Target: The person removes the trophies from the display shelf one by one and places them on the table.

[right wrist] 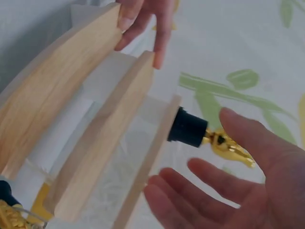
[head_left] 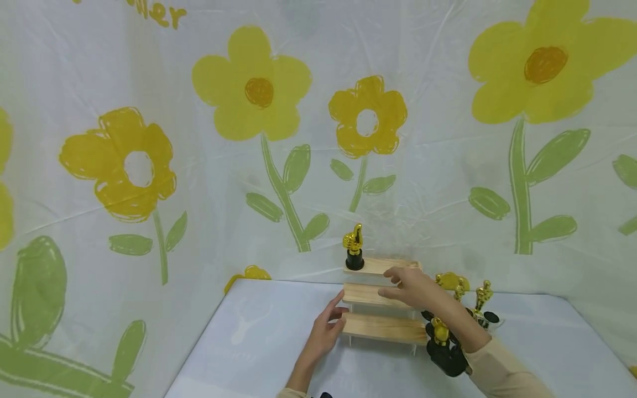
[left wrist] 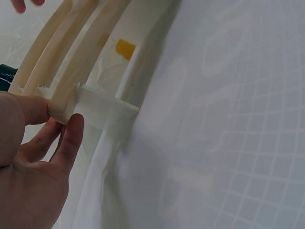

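A three-tier wooden display stand (head_left: 384, 327) with clear supports stands on the white table. On the left end of its top tier is a gold thumbs-up trophy (head_left: 354, 243) on a black base. My left hand (head_left: 324, 330) grips the stand's left end; the left wrist view shows thumb and fingers around the end of the lowest wooden board (left wrist: 71, 86). Over the upper tiers, my right hand (head_left: 410, 286) holds nothing, its fingers loosely spread. The right wrist view has those fingers close to the trophy's black base (right wrist: 188, 128), with a gap between.
Several gold figure trophies (head_left: 483, 296) with black bases cluster on the table right of the stand, partly behind my right forearm. A gold trophy (head_left: 440, 331) is nearest the stand's right end. A flower-printed cloth (head_left: 428, 210) hangs behind the table (head_left: 239, 331).
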`<action>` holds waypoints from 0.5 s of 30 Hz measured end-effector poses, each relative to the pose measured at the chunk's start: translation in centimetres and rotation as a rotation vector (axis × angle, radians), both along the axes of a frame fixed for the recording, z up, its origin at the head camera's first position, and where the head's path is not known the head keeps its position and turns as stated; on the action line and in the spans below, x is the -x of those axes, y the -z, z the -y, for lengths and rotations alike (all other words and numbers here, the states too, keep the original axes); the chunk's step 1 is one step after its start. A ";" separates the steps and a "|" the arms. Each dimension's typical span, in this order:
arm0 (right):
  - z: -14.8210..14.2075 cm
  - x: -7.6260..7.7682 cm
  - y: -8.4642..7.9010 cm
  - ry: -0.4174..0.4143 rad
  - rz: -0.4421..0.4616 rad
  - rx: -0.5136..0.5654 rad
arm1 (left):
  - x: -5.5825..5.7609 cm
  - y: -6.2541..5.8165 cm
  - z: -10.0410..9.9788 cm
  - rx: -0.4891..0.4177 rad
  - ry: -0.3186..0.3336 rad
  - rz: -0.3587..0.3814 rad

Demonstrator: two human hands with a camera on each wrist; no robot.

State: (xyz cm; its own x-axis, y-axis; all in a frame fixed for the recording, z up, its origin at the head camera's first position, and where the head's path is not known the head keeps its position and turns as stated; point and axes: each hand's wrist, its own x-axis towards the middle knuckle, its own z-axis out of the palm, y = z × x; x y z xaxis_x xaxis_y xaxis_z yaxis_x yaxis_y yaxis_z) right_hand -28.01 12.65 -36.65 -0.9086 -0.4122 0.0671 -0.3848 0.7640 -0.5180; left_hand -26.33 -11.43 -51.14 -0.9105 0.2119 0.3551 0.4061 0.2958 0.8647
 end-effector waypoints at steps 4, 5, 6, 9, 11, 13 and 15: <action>1.6 2.3 0.7 0.065 -0.053 0.029 | 0.1 0.2 0.0 -0.002 -0.005 0.006; 2.0 2.8 0.8 0.074 -0.055 0.044 | 0.2 0.4 0.0 -0.002 -0.006 0.009; 2.4 3.3 0.9 0.087 -0.055 0.059 | 0.4 0.6 0.0 -0.002 -0.006 0.011; 3.5 4.6 1.2 0.121 -0.040 0.110 | 0.9 1.5 0.0 0.007 -0.012 0.017; 4.3 5.4 1.5 0.149 -0.032 0.146 | 1.4 2.3 0.1 0.020 -0.014 0.020; 5.0 6.1 1.7 0.178 -0.044 0.181 | 1.7 2.7 0.2 0.024 -0.010 0.020; 5.7 6.8 1.8 0.204 -0.066 0.212 | 1.9 2.8 0.2 0.022 -0.004 0.019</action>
State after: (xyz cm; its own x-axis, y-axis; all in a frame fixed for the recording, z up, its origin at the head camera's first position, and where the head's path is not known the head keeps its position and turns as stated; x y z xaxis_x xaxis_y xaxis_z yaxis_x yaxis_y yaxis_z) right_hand -34.79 6.96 -38.48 -0.9621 -0.1916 0.1940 -0.2724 0.7064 -0.6533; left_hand -28.22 -11.66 -53.97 -0.9179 0.2163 0.3328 0.3883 0.3163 0.8655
